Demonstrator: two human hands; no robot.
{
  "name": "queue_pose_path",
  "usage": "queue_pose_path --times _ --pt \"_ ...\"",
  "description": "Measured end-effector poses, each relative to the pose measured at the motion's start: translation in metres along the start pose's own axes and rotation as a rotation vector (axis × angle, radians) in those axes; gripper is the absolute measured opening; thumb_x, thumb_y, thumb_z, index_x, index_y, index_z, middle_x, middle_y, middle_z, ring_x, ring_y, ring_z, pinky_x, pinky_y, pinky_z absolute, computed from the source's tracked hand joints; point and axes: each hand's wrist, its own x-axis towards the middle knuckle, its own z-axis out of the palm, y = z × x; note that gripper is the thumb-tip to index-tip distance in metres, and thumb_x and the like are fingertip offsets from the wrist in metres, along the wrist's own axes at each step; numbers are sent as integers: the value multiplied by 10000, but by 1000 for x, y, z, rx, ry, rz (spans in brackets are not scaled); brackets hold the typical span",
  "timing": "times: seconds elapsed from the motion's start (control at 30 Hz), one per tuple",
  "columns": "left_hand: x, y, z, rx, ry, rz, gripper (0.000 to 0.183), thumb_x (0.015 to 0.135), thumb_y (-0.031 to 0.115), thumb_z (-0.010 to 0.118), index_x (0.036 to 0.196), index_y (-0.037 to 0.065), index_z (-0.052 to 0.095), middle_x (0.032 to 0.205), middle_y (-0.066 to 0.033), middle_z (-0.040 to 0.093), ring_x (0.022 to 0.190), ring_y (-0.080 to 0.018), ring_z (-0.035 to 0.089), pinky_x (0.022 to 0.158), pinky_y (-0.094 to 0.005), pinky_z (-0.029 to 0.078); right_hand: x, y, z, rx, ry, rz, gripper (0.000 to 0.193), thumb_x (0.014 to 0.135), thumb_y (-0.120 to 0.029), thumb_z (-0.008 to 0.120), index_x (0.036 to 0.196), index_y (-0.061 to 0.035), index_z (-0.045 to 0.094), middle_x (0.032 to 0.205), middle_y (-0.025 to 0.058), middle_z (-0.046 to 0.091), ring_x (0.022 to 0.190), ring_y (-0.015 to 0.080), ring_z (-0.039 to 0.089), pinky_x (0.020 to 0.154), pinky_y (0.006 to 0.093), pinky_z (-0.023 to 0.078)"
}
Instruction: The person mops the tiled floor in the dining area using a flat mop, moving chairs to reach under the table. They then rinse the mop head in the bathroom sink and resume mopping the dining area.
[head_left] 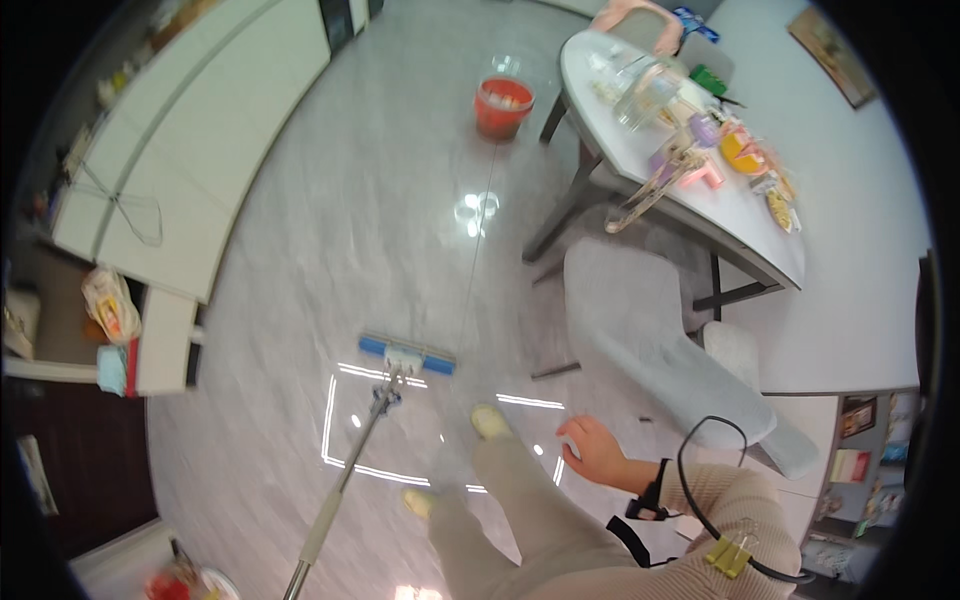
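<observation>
A sponge mop stands on the glossy grey floor, its blue head flat on the tiles. The mop's pole slants down to the lower left and leaves the picture at the bottom edge. What holds its upper end is out of sight, and so is my left hand. My right hand hangs over the floor to the right of my legs, its fingers loosely bent and apart with nothing in them. A black strap circles that wrist, and a black cable with a yellow clip runs along the sleeve.
A red bucket stands ahead by the table. The white table at the right carries a glass jar, bowls and packages. Grey chairs sit close to my right arm. A long white cabinet lines the left side.
</observation>
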Motion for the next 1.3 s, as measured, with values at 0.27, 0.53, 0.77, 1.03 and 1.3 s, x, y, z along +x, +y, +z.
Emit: queue_pose_path --times 0.27,0.53,0.77,1.03,1.3 --pt "81 44 -156 1016 584 -55 142 731 190 615 627 118 679 567 -69 628 525 -241 638 442 -365 471 -74 36 -150 -167 283 -23 599 656 -109 717 1183 -23 446 1197 187 452 1121 396 437 939 469 388" --pt "103 60 -273 350 449 102 182 743 146 579 570 138 638 569 -66 623 509 -233 619 467 -342 466 -180 135 -196 -303 -74 164 708 586 -148 784 1211 -38 471 1162 171 497 1084 362 483 894 448 426" --pt "174 45 -257 315 571 154 188 746 148 577 573 125 644 579 -74 629 530 -240 630 490 -351 482 -146 117 -172 -421 -266 36 257 656 -148 677 866 -41 573 869 123 601 843 327 584 751 424 484" --pt "219 36 -287 344 514 239 196 767 174 573 602 127 667 592 -67 637 533 -230 632 484 -354 483 -49 5 -101 -240 -74 37 190 668 -146 643 799 -38 558 844 123 585 865 318 562 736 433 483" --pt "298 12 -269 331 569 250 206 772 201 561 607 125 657 581 -66 629 510 -243 618 474 -361 459 -53 -26 -92 -146 0 57 477 658 -223 709 1057 -12 553 988 172 573 954 358 545 836 428 461"
